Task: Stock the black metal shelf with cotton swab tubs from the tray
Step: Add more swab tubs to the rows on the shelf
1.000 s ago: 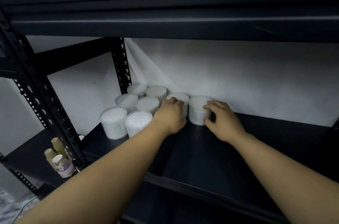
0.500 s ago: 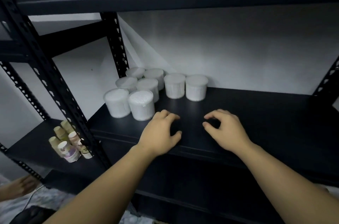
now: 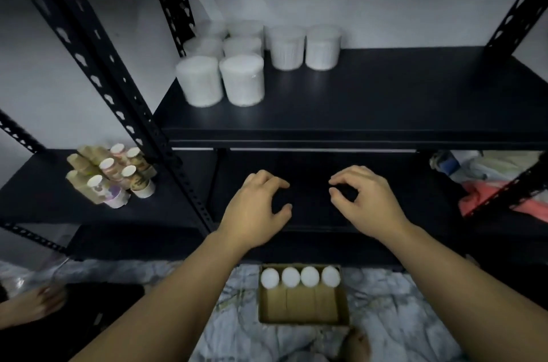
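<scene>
Head view: both hands, left and right, hang empty with fingers loosely curled, above the cardboard tray holding four cotton swab tubs. Eight stand on the black metal shelf. Light, rigid, smooth-sided; probably best gripped around the wall.

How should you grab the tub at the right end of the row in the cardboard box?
Probably from straight above. The right-end tub stands upright in the cardboard tray, touching its neighbour on one side and close to the tray wall on the other. Only its round white top is easy to reach. The right hand could come down and pinch the rim front and back, then lift straight up.
</scene>
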The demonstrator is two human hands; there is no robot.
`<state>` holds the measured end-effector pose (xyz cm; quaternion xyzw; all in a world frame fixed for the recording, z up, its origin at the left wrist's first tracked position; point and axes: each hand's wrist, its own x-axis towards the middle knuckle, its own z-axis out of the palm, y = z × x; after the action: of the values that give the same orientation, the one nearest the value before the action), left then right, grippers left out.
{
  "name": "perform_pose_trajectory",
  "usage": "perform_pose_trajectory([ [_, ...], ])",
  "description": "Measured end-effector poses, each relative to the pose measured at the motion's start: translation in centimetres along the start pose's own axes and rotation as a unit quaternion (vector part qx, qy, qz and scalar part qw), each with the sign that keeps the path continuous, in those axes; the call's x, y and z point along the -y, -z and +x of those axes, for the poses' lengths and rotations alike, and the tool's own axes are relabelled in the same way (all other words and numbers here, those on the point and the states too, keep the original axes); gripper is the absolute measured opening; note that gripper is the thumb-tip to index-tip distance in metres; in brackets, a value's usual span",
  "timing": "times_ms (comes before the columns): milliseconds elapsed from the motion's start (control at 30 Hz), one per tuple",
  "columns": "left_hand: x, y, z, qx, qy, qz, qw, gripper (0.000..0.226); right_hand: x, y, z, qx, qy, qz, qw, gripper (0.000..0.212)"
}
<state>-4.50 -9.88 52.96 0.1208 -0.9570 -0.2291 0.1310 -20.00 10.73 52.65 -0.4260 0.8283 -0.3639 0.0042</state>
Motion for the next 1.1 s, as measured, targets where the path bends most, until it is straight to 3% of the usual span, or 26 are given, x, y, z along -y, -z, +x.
perform_pose_trajectory([
  [367, 4.4, -9.1, -7.2, 0.183, 0.116, -0.048, 0.975, 0.044, -5.4, -5.5, -8.9, 0.114, -0.141, -0.004, 0.983, 0.011],
  [600, 4.6, -16.5, -7.1, 0.230, 0.137, -0.053, 0.962, 0.038, -11.5, -8.6, -12.1, 0.181, -0.224, -0.008, 0.958, 0.011],
  [700, 5.3, -21.6, -6.9, 0.248, 0.147, -0.052, 0.956, 0.040, -15.4, -11.4, -13.6, 0.210, -0.259, -0.005, 0.943, 0.016],
  [867, 7.9, -32.2, -7.4, 0.294, 0.189, -0.034, 0.936, 0.073, -23.3, -18.3, -16.5, 0.258, -0.299, -0.007, 0.918, 0.028],
  [1100, 14.6, -49.2, -8.1, 0.339, 0.215, -0.014, 0.916, 0.069, -35.7, -31.4, -20.7, 0.319, -0.341, -0.055, 0.883, 0.042],
])
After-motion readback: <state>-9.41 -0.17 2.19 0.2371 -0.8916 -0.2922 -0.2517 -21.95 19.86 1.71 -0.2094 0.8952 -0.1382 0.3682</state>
